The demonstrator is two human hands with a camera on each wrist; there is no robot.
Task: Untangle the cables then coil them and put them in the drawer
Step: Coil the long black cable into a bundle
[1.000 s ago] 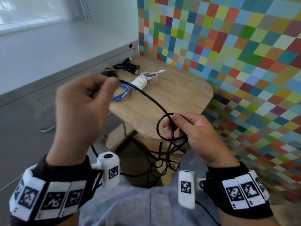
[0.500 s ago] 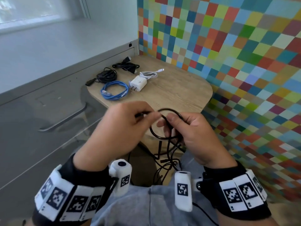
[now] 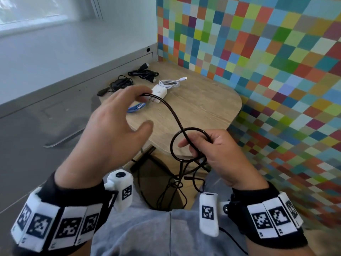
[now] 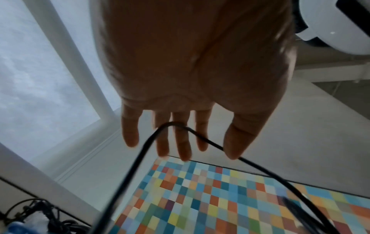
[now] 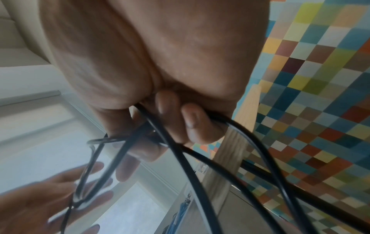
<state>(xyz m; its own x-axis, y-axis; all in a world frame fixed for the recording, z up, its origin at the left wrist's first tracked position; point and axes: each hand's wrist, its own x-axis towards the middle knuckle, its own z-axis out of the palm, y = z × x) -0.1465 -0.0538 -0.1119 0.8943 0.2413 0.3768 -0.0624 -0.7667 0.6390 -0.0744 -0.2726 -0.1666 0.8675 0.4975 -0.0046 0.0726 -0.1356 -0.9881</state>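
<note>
A long black cable [image 3: 175, 117] runs from my left hand [image 3: 114, 115] down to my right hand [image 3: 212, 148]. The right hand grips a small coil of it [image 3: 184, 145] in front of the table's near edge, and the wrist view shows its fingers [image 5: 180, 120] curled round several strands [image 5: 200, 182]. The left hand is raised over the table with straight, spread fingers [image 4: 180, 139], and the cable [image 4: 140, 152] lies draped across them. The rest of the cable hangs tangled [image 3: 173, 185] between my knees.
On the small wooden table [image 3: 212, 104] lie a blue cable [image 3: 135, 108], a white charger [image 3: 159, 90], a white cable [image 3: 171, 83] and two black cable bundles [image 3: 121, 84] [image 3: 144, 73]. A grey drawer front with a handle [image 3: 60, 139] stands at left. The checkered wall [image 3: 267, 71] is close on the right.
My left hand met the right hand at the coil, then moved away up and left, drawing out a length of cable. Its pinch has loosened to straight fingers.
</note>
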